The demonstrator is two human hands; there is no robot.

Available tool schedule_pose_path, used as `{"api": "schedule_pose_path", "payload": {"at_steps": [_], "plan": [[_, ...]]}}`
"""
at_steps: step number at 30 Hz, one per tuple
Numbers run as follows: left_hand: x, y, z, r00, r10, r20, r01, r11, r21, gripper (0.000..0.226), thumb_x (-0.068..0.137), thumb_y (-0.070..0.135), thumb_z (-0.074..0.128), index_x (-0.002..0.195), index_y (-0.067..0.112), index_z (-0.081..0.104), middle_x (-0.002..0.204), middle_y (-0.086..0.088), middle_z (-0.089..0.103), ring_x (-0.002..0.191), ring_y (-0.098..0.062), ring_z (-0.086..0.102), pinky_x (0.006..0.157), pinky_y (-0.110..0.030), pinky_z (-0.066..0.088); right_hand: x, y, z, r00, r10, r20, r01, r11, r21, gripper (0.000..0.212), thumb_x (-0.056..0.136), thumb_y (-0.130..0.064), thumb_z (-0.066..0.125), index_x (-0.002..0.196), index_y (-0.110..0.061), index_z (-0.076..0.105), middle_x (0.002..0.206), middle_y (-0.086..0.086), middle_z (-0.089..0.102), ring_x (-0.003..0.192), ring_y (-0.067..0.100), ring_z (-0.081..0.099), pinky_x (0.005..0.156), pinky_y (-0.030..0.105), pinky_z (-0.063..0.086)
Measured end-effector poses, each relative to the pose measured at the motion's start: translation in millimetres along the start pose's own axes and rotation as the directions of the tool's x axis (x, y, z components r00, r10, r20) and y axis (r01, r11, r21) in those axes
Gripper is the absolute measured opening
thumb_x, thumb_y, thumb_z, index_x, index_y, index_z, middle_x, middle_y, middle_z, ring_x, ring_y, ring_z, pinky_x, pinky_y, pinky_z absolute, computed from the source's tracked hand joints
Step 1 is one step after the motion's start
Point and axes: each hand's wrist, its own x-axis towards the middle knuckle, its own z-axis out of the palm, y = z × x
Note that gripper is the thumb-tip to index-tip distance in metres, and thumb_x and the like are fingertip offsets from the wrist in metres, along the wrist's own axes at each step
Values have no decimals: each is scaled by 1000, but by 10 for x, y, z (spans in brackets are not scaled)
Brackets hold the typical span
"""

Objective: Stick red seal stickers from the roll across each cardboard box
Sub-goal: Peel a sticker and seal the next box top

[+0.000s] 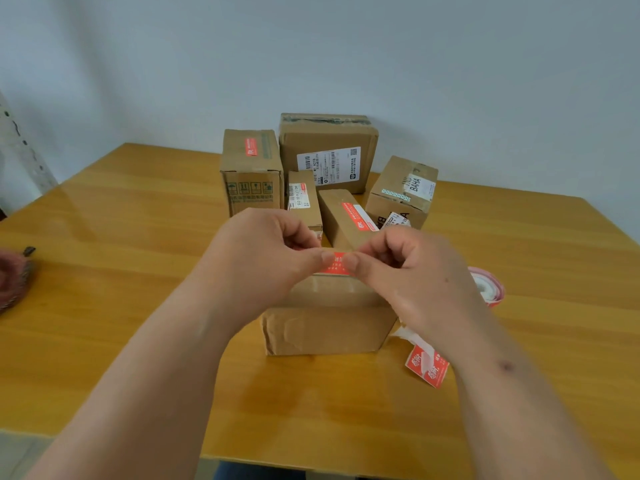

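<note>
A plain cardboard box [325, 327] stands in the middle of the table, just under my hands. My left hand [263, 254] and my right hand [405, 268] both pinch a red seal sticker [335, 264] above the box's top, thumbs meeting on it. The sticker roll [488, 285] lies on the table to the right, partly hidden behind my right wrist. A strip of backing paper with red stickers [426, 367] trails from it beside the box. Behind stand several cardboard boxes; one at the back left [251, 168] and a narrow one [346, 216] carry red stickers.
The yellow wooden table [121, 271] reaches to a pale wall. A large box with a white label [327, 154] and a box marked BAHA [403, 192] stand at the back. Another person's hand [14, 278] shows at the left edge, near a small dark object [29, 251].
</note>
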Motion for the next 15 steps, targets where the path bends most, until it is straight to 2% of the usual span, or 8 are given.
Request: {"api": "schedule_pose_path", "payload": {"at_steps": [2, 4, 6, 9, 12, 15], "plan": [[27, 6, 35, 1000, -20, 15, 19, 1000, 24, 23, 77, 41, 77, 68, 22, 69, 49, 16, 53, 48, 3, 49, 42, -9, 33, 24, -13, 42, 1000, 2, -18, -2, 999, -34, 23, 79, -46, 69, 71, -26, 61, 54, -12, 52, 51, -6, 47, 46, 9, 36], [49, 1, 56, 998, -53, 35, 52, 998, 43, 20, 79, 39, 76, 70, 22, 70, 52, 13, 52, 46, -1, 46, 43, -10, 30, 38, -5, 82, 1000, 8, -21, -10, 994, -111, 24, 82, -45, 67, 70, -27, 56, 57, -11, 50, 53, -4, 47, 48, 10, 36], [67, -4, 52, 996, -75, 54, 72, 996, 46, 11, 84, 28, 73, 73, 24, 72, 58, 12, 55, 51, -2, 47, 47, -12, 32, 57, 11, 116, 999, 22, -24, -27, 978, -205, 25, 86, -43, 63, 70, -29, 51, 67, -12, 50, 57, 0, 47, 48, 15, 33], [77, -8, 21, 990, -102, 92, 101, 995, 20, 14, 86, 18, 69, 75, 26, 73, 65, 11, 59, 58, -5, 50, 51, -13, 35, 87, 4, 154, 999, 13, -53, -28, 958, -286, 23, 87, -44, 60, 72, -32, 50, 86, -16, 43, 73, 1, 43, 56, 17, 28], [86, -7, -26, 988, -122, 97, 123, 992, -3, 18, 86, 18, 69, 70, 27, 71, 65, 14, 56, 59, -5, 47, 51, -17, 36, 101, -15, 166, 999, 30, -43, -41, 956, -290, 22, 89, -43, 59, 73, -30, 50, 79, -14, 50, 68, 2, 47, 53, 18, 29], [100, -4, -64, 990, -108, 92, 108, 994, -2, 15, 88, 20, 67, 78, 28, 75, 69, 12, 62, 62, -5, 52, 47, -8, 37, 103, -35, 139, 997, 53, -51, -63, 973, -221, 20, 89, -41, 61, 74, -28, 54, 68, -12, 55, 59, 3, 49, 50, 17, 29]]}}
